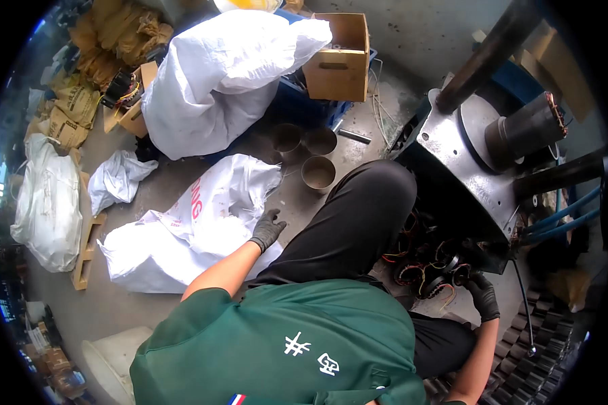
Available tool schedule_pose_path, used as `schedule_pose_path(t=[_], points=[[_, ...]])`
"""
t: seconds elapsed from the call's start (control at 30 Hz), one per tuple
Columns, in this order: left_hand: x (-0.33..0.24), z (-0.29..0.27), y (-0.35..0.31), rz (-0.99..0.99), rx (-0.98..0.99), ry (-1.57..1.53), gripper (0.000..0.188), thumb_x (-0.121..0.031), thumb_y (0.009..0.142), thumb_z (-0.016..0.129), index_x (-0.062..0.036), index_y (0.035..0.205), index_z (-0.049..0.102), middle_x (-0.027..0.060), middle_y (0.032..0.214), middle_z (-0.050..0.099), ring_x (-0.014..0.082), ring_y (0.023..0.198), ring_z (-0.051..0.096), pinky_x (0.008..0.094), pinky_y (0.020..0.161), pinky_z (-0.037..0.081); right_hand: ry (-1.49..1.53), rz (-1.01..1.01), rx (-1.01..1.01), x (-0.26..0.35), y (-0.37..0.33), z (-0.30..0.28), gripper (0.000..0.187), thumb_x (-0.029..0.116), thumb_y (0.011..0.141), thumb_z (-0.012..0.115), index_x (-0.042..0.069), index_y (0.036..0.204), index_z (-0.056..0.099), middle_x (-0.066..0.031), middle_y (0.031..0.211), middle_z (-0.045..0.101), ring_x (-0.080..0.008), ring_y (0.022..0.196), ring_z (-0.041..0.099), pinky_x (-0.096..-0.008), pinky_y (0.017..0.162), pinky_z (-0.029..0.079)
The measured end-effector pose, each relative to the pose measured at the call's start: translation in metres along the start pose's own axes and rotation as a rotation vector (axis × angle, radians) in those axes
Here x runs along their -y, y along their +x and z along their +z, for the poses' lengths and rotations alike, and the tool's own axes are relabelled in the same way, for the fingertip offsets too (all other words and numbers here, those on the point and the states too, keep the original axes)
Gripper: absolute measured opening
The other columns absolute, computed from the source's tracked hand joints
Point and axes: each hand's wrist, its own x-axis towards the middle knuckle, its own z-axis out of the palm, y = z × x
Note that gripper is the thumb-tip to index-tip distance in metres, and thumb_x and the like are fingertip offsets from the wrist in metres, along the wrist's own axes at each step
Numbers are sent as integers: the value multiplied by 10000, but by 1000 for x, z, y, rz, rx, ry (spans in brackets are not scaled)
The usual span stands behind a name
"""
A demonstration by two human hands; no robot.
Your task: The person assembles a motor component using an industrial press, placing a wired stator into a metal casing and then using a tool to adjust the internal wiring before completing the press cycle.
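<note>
My left hand (269,230), in a dark glove, hovers by the right side of a white woven sack (213,223) with red print. Its fingers are apart and hold nothing. Low on the right, my gloved right hand (482,297) has its fingers closed at the edge of a motor stator (461,273) with dark windings. More wound stators (431,278) with red and yellow leads lie heaped beside it on the floor. Above them stands a machine with a steel plate (463,145) and thick columns; a dark cylindrical motor part (530,131) sits on its round disc.
Three open metal cylinders (318,173) stand on the floor ahead. Behind are a big white sack (216,81) and a wooden box (336,64). Another sack (47,202) leans at far left by a pallet (88,236). Stacked dark metal blocks (540,344) lie at lower right.
</note>
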Motion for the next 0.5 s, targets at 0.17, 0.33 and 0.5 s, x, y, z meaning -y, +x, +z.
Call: schedule_pose_path(t=[0.17, 0.33, 0.5], points=[[-75, 1, 55, 297, -143, 290, 757, -328, 831, 814, -171, 1503, 501, 170, 1548, 486, 363, 1429, 473, 485, 1171, 407, -229, -403, -536, 52, -44, -14, 228, 4, 983, 641, -8, 1205, 690, -106, 1136, 738, -243, 1072, 693, -372, 942, 540], [-107, -5, 106, 419, -77, 374, 777, -393, 782, 837, -95, 1444, 561, 243, 1504, 506, 413, 1385, 506, 492, 1114, 465, -626, -576, -1051, 125, -152, -23, 345, -99, 963, 589, 3, 1287, 649, -152, 1256, 699, -322, 1229, 642, -439, 1095, 482], [-119, 17, 125, 259, -68, 380, 675, -526, 852, 741, -9, 1281, 681, 261, 1407, 594, 418, 1339, 532, 459, 1131, 437, -657, -384, -1596, 69, -232, -40, 284, -24, 1005, 597, -17, 1286, 630, -157, 1216, 698, -328, 1149, 659, -512, 1176, 419]])
